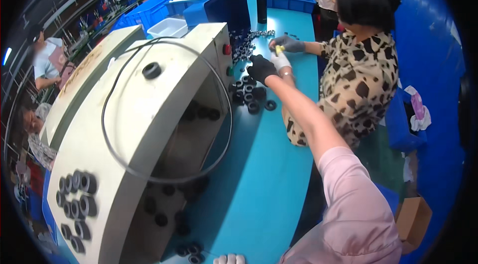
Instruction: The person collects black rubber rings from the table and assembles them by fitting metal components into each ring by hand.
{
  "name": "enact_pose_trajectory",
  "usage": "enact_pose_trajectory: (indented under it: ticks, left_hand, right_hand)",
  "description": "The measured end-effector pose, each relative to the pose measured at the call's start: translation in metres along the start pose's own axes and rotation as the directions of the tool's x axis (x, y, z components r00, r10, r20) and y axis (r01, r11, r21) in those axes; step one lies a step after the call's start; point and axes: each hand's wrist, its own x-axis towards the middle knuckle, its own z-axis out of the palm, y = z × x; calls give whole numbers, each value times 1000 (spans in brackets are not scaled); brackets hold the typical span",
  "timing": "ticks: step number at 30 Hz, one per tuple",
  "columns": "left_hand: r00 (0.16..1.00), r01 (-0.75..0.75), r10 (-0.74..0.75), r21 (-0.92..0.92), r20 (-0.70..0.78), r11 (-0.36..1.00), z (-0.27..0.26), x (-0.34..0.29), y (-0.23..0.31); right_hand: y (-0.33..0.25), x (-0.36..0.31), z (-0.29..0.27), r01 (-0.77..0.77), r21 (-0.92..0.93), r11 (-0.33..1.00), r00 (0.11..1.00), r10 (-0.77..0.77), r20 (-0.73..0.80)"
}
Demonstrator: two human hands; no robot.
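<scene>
My right hand (262,70), in a black glove, reaches far across the blue-green table. Its fingers look spread, with no held thing visible in them, beside a cluster of black rings (248,95) and small metal parts (244,47). A single black ring (270,105) lies just right of the cluster. White-gloved fingers of my left hand (229,259) show at the lower edge, near a few black rings (189,251); the rest of that hand is out of the picture. Whether those fingers are curled or flat is unclear.
A cream machine housing (144,89) with a loose black cable (230,129) stands left, black rings (77,204) on top. At right sits a co-worker (356,74), gloved hands holding a small yellow piece (279,50). Farther back are a black bottle (262,7) and blue bins (289,1).
</scene>
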Motion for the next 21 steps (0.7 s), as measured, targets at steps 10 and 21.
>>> enact_pose_trajectory:
  ticks: [10,21]
  left_hand:
    - [798,287,-257,32,546,957,-69,103,-17]
    - [883,312,-305,39,356,949,-62,157,-42]
  right_hand:
    - [41,121,76,24,-192,981,995,-42,-95]
    - [25,147,99,114,-88,990,993,-115,-7]
